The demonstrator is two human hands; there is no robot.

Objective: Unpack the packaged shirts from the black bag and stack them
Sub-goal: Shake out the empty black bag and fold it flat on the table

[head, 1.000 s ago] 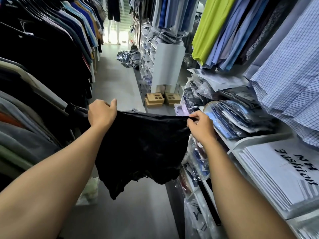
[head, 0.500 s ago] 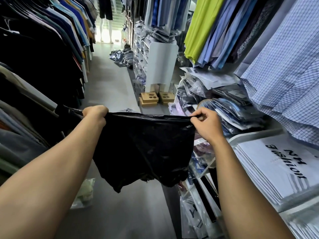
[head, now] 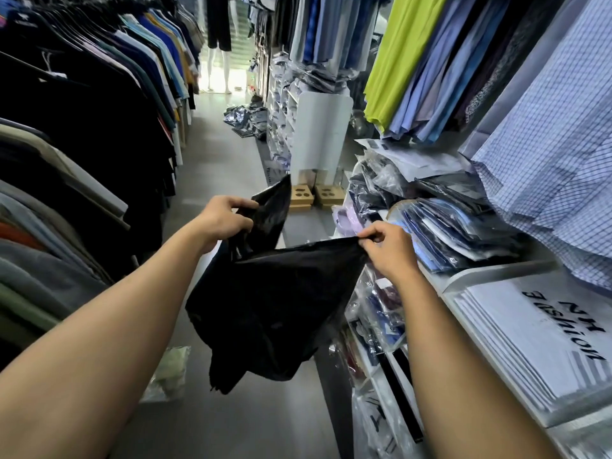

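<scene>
Head view: the black bag (head: pixel 275 309) is held over the aisle floor (head: pixel 225 167), beside the shelf (head: pixel 496 273). A bunched corner is gripped by the curled fingers of the left hand (head: pixel 222 223); the opposite corner is pinched between thumb and fingertips of the right hand (head: pixel 387 250). Half a second ago the top edge was stretched taut between both hands; now the left hand has been brought inward, and the edge is slackened and partly folded. The bag hangs limp and flat, so it is judged empty. Packaged shirts (head: pixel 447 233) are seen piled on the shelf; unpacking is judged nearly finished.
</scene>
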